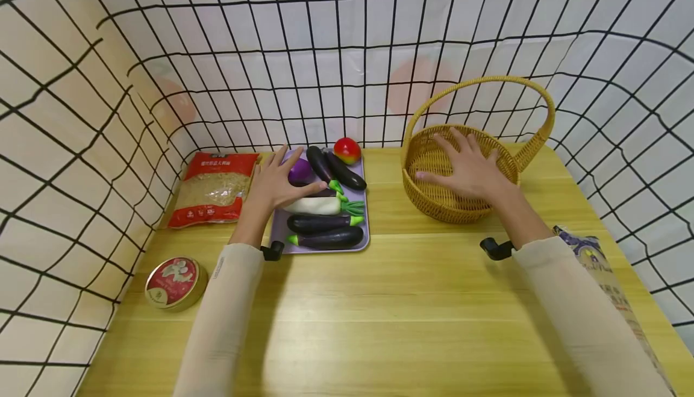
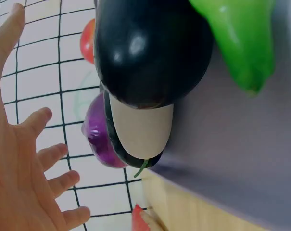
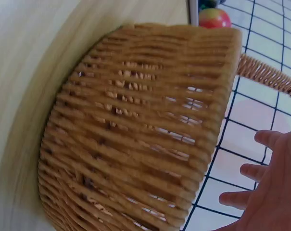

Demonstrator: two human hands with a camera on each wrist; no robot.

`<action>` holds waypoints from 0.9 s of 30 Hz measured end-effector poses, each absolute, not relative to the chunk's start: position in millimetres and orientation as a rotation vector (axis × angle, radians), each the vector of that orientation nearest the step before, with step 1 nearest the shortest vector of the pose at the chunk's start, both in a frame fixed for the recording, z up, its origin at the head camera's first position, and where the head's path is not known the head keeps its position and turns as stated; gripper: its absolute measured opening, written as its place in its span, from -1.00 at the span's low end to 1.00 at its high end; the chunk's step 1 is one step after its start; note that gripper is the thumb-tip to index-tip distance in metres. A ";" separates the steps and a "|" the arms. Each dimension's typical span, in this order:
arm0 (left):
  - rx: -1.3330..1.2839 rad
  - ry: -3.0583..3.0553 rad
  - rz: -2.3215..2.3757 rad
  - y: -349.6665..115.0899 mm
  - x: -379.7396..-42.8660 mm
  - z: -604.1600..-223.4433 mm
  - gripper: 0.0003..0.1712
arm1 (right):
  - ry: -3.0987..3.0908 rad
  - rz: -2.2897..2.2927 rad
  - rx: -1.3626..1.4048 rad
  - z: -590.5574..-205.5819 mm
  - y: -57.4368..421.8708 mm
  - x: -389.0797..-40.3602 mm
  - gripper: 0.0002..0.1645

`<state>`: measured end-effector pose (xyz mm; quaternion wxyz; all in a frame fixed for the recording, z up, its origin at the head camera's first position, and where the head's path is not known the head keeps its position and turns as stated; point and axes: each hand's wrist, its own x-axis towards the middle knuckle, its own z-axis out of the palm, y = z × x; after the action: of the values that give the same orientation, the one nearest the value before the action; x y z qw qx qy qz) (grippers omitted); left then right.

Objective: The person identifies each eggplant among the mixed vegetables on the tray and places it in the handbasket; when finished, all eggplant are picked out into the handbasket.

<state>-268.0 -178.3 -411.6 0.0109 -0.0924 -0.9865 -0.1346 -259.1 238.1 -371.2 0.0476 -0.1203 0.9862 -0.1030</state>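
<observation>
Sleeves (image 1: 222,325) at frame bottom lead to the left hand (image 1: 273,183), spread, empty and nearer the lower eggplants (image 1: 328,238), lying crosswise mid-frame, to its lower right, and the spread, empty right hand (image 1: 472,171) above the upper-right basket (image 1: 450,209).

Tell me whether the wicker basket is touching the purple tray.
Apart. The head view shows a strip of wooden table between the wicker basket and the purple tray.

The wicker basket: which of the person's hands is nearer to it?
The right. The right hand is over the wicker basket's open top; the left hand is farther off, to the basket's left, over the left side of the lilac tray.
</observation>
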 end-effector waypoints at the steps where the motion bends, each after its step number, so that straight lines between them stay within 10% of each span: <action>1: -0.292 -3.071 -0.443 -179.3 -266.4 -412.3 0.19 | 3.015 -0.332 -0.374 -371.6 238.1 -256.7 0.20; 27: -0.182 -3.037 -0.918 -206.8 -243.0 -438.2 -0.01 | 2.971 -1.011 -0.635 -408.4 169.2 -204.5 -0.22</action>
<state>-243.0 -206.8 -438.2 -0.0181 -0.0573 -0.9555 -0.2888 -204.5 169.2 -408.4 -0.0300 -0.1982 0.9274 -0.3158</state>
